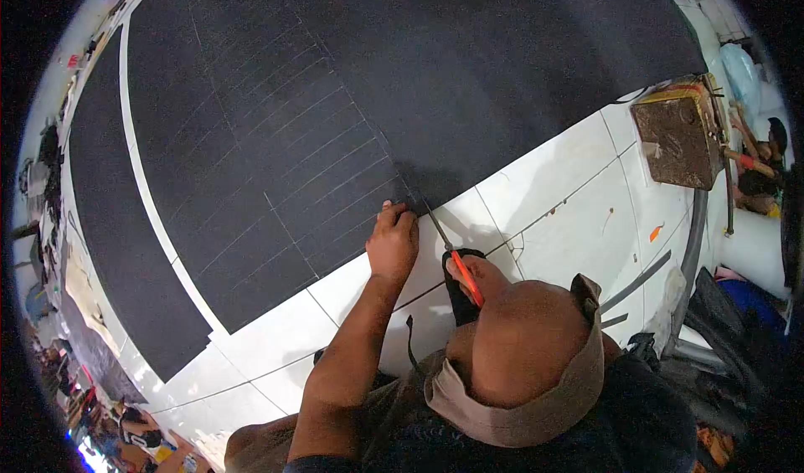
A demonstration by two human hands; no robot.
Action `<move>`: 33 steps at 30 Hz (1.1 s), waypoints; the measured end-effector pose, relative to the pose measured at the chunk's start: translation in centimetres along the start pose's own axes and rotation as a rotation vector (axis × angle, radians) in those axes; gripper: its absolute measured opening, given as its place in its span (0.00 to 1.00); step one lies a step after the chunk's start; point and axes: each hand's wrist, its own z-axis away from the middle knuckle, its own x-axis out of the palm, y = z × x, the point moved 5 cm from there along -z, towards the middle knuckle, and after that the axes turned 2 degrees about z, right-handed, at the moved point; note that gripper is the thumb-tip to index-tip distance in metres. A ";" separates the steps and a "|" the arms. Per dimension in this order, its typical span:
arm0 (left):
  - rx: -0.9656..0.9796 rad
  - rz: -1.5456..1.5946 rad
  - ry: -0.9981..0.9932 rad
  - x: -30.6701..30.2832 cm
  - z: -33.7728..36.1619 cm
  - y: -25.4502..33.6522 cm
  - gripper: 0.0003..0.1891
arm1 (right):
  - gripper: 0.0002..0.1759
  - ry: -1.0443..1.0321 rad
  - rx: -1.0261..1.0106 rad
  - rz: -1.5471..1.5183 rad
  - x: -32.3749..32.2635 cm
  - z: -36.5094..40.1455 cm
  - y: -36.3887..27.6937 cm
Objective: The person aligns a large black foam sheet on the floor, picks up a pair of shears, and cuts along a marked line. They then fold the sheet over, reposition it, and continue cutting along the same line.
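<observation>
A large black sheet (502, 71) with pale ruled lines lies on the white tiled floor. My left hand (394, 243) is at its near edge, fingers curled together on the sheet; the thumb's hold is partly hidden. Just to the right, my right hand (479, 274) grips scissors (466, 279) by their red-orange handle. Their blades point away from me and meet the sheet's edge close to my left fingertips. A long line runs up the sheet from the blades. My bent knee (528, 343) partly hides the right hand.
A separate black strip (126, 213) lies to the left, across a narrow white gap. On the right stand a worn brown block (677, 142) and a grey tube (693, 247). Grey offcuts (638, 279) lie on the tiles (569, 213). Clutter lines the left side.
</observation>
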 end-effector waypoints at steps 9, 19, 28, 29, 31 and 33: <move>0.010 0.005 0.020 0.2 0.0 -0.1 0.07 | 0.16 -0.122 0.030 -0.032 1.3 3.3 -0.6; -0.039 0.061 0.043 -0.4 -0.1 0.1 0.05 | 0.16 0.277 -0.157 -0.174 -3.6 -6.1 -2.5; -0.017 0.105 0.053 -0.8 -0.1 0.0 0.06 | 0.28 0.443 -0.203 0.100 -4.6 -9.1 -2.8; -0.017 0.113 0.056 -0.7 0.0 -0.1 0.06 | 0.29 0.463 -0.205 0.108 -4.8 -9.2 -2.1; -0.008 0.127 0.058 -0.9 -0.1 -0.1 0.06 | 0.30 0.508 -0.215 0.116 -4.3 -8.1 -3.4; -0.015 0.134 0.052 -0.9 0.0 -0.2 0.05 | 0.32 0.487 -0.190 0.131 -4.5 -8.4 -3.5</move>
